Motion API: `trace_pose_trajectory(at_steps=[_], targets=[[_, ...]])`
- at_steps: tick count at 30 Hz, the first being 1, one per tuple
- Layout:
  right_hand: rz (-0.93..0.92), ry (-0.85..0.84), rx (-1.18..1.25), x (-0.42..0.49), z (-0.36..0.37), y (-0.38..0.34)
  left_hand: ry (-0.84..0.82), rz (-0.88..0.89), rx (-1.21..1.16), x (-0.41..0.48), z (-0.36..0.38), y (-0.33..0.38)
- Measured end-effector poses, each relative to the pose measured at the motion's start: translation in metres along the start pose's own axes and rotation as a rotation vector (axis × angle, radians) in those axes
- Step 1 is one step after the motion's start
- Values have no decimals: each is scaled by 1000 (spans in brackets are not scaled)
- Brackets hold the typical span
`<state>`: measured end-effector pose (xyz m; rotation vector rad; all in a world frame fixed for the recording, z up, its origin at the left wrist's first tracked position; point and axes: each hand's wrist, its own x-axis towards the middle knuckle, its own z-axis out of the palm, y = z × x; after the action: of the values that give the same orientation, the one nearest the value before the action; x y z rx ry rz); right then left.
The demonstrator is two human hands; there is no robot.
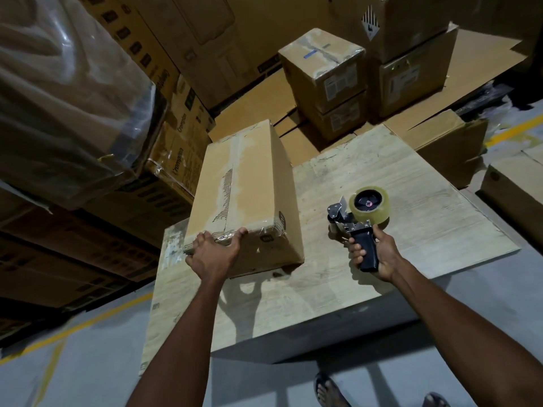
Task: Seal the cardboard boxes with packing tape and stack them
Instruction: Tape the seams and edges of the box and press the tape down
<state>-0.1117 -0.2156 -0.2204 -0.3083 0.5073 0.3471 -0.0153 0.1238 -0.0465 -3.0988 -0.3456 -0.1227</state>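
Left grip (213, 254) is spread wide over the near end of the box (244, 186), fingertips at its top edge, probably steadying it for taping. The box lies on the wooden surface (411, 224); the top seam tape looks torn, hard to tell. Right grip (379, 257) is wrapped round the tape dispenser (363, 218) handle, near the box, roll upward, ready to run.

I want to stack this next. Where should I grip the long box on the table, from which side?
Take the cardboard box by its long side faces, mid-length and low, one hand from each side. It lies flat, long and narrow, so the near end alone, where the left hand rests, would probably let it tip. The right hand must first put down the tape dispenser.
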Motion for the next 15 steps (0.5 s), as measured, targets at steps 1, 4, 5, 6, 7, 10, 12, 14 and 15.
trace_pose_trajectory(at_steps=[1,4,5,6,7,10,12,14,15], targets=[[4,2,22,4,-2,0,1,2,1,0,0,-1],[11,-2,82,12,-9,0,7,8,0,0,1,-1],[8,-2,92,13,-10,1,7,8,4,0,1,-1],[0,4,96,13,-10,2,6,9,6,0,2,-1],[-14,24,86,12,-8,3,7,10,8,1,2,-1],[-92,137,-5,8,1,5,10,15,9,1,3,-1],[-146,216,-84,6,7,7,13,19,3,1,4,-2],[-181,309,-134,8,7,9,8,24,-7,1,4,-3],[-187,364,-149,10,5,11,6,26,-9,2,4,-3]])
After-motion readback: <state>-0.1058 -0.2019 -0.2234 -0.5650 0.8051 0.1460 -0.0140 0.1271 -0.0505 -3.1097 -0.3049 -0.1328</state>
